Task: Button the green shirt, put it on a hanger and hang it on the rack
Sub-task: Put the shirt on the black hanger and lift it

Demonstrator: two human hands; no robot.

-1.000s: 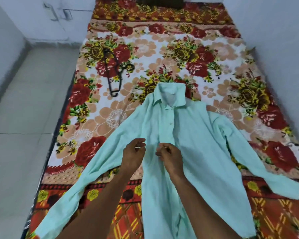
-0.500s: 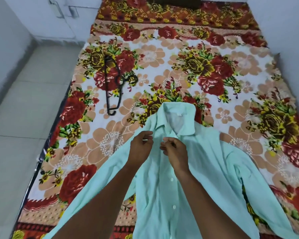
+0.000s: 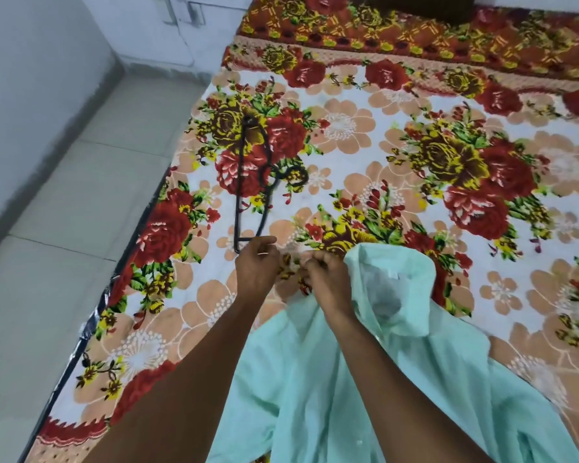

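One green shirt [image 3: 365, 379], one black hanger [image 3: 248, 182], two hands, one floral bedspread [image 3: 415, 135].

Both hands, left hand [image 3: 256, 274] and right hand [image 3: 328, 282], hover beside the green shirt [image 3: 348, 379] collar, near the hanger [image 3: 252, 182].

Mint-green shirt [image 3: 365, 379], black hanger [image 3: 244, 182], red-yellow-peach floral bedspread [image 3: 365, 135].
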